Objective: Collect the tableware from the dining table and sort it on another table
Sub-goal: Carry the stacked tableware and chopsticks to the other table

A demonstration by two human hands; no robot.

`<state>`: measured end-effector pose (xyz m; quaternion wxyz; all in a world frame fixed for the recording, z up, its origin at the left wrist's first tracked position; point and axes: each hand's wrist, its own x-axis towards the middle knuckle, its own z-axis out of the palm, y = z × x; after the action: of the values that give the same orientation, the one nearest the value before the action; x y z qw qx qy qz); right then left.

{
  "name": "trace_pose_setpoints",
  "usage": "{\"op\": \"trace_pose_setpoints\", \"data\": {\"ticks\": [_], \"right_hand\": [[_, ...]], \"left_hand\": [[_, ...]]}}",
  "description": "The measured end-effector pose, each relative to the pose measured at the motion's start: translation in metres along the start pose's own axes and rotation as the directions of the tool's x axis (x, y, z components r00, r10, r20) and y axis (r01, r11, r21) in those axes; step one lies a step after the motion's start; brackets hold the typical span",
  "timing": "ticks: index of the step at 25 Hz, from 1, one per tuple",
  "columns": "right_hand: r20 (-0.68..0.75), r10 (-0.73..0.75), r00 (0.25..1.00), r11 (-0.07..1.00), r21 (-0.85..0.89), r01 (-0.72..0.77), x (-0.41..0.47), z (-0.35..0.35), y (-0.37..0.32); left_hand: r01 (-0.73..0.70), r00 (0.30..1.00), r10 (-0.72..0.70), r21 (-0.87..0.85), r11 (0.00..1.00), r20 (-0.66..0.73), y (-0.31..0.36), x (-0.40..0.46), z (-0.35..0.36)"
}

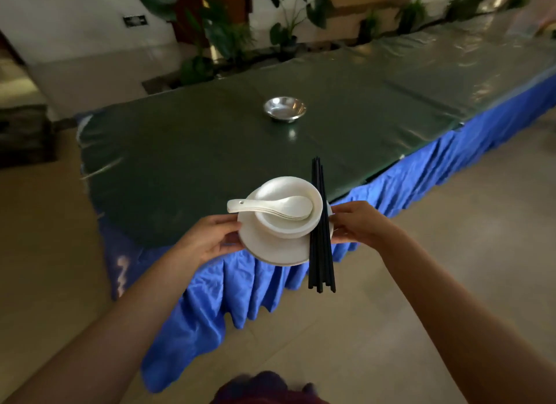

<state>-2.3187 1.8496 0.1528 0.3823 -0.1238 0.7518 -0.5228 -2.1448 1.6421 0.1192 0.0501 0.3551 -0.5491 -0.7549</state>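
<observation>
I carry a stack of white plates (pixel 272 248) in both hands, just above the near corner of the long table (pixel 186 151). On the plates sit stacked white bowls (pixel 288 223), and white soup spoons (pixel 270 206) lie nested in the top bowl, handles pointing left. Several black chopsticks (pixel 321 232) rest across the right side of the plates, their ends sticking out toward me. My left hand (pixel 207 241) grips the left rim, my right hand (pixel 359 223) the right rim. A steel bowl (pixel 284 109) stands alone farther back on the table.
The table has a dark green glossy top and a pleated blue skirt (pixel 249 289). Potted plants (pixel 228 39) line its far side. Beige tiled floor (pixel 376 328) lies on my right and below. A dark low object (pixel 24 133) stands at the left.
</observation>
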Motion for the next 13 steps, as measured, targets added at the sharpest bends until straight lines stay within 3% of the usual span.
{"op": "trace_pose_setpoints", "data": {"ticks": [7,13], "right_hand": [[0.246,0.012,0.969,0.999,-0.036,-0.003,0.121,-0.009,-0.044],[0.313,0.046,0.949,0.997,-0.076,-0.023,0.222,0.007,-0.079]], "left_hand": [[-0.006,0.976,-0.016,-0.102,0.995,-0.215,0.024,0.06,0.002],[0.018,0.943,-0.081,-0.195,0.981,-0.322,0.048,0.143,-0.023]]}}
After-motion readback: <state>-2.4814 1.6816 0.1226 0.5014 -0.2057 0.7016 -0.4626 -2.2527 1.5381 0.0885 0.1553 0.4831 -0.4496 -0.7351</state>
